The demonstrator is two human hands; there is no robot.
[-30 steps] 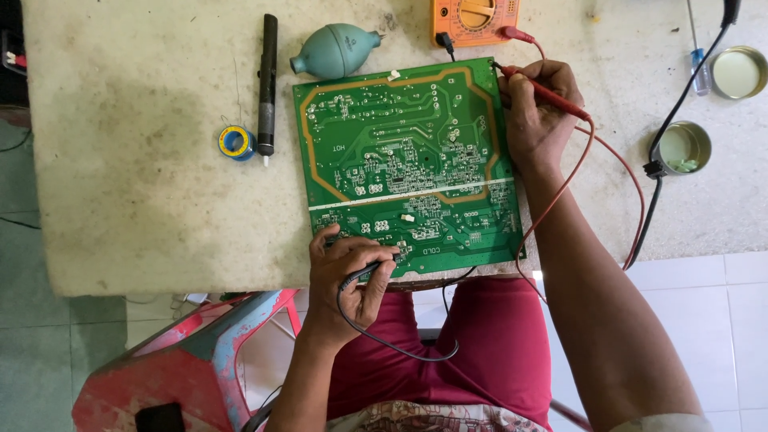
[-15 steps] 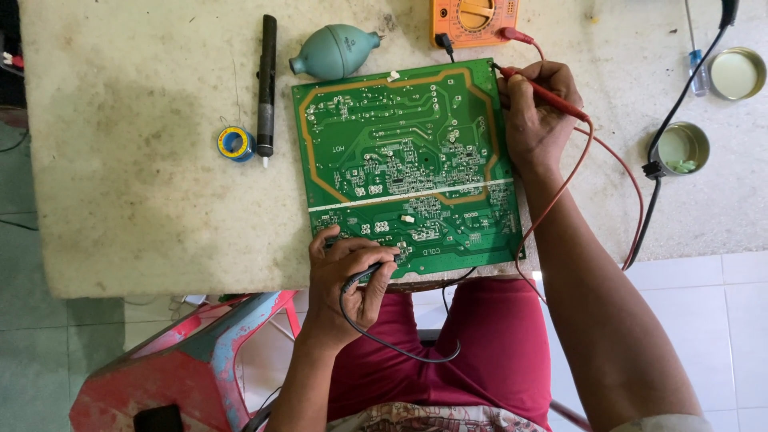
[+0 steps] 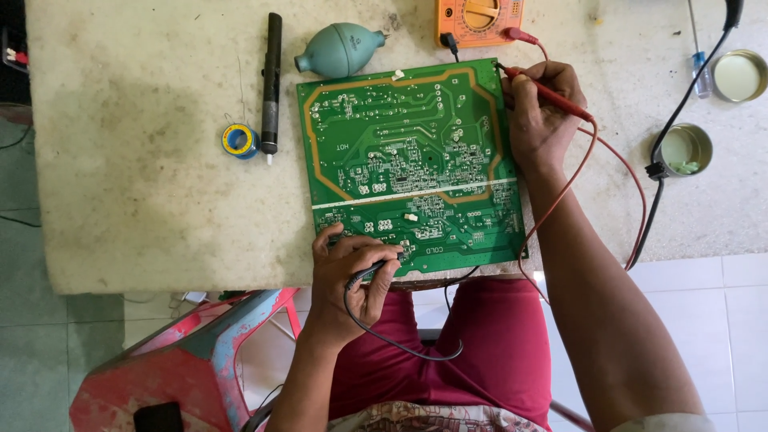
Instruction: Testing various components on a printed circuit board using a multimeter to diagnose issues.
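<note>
Your left grip (image 3: 352, 276) is pinching the black probe (image 3: 368, 272) against the green circuit board (image 3: 408, 160), while your right grip (image 3: 540, 116) is clasping the red probe (image 3: 548, 92) (leads trailing clear) at the corner beside it.

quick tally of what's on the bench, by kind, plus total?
Circuit board: 1
Multimeter: 1
Test probes: 2, red probe in the right hand, black probe in the left hand
Blower bulb: 1
Black pen-shaped tool: 1
Solder spool: 1
Round tins: 2, tin and tin
Screwdriver: 1
Total: 10
</note>
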